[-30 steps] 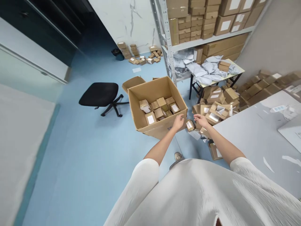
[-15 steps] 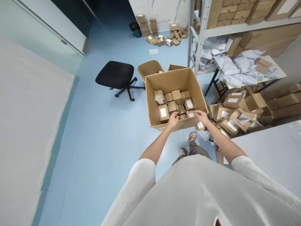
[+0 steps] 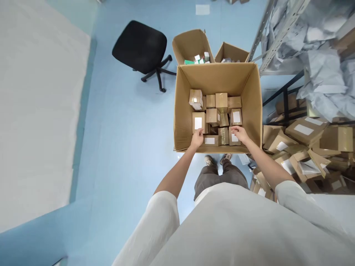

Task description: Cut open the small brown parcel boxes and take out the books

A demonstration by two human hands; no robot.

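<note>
A large open cardboard box [image 3: 217, 75] stands in front of me with several small brown cartons inside, many with white labels. My left hand [image 3: 197, 138] reaches over its near left part, fingers loosely bent, at the lower edge of a labelled carton [image 3: 195, 117]. Over the near right part, my right hand [image 3: 240, 133] has its fingers partly stretched above another labelled carton [image 3: 232, 141]. Neither hand visibly lifts anything. Whether the fingertips touch the cartons I cannot tell. Between the hands lie a carton on its side [image 3: 211, 140] and a taped carton [image 3: 223, 135].
Behind the box stand two more open boxes, a left one [image 3: 190, 40] with green and white packets and a right one [image 3: 235, 51]. A black chair [image 3: 140, 46] is at the left. Right are a metal shelf [image 3: 285, 33], grey plastic parcels [image 3: 325, 70] and heaped cartons [image 3: 305, 129].
My view has tipped down and come nearer the box, so more of its inside shows. My hands have moved slightly farther apart over the cartons.
</note>
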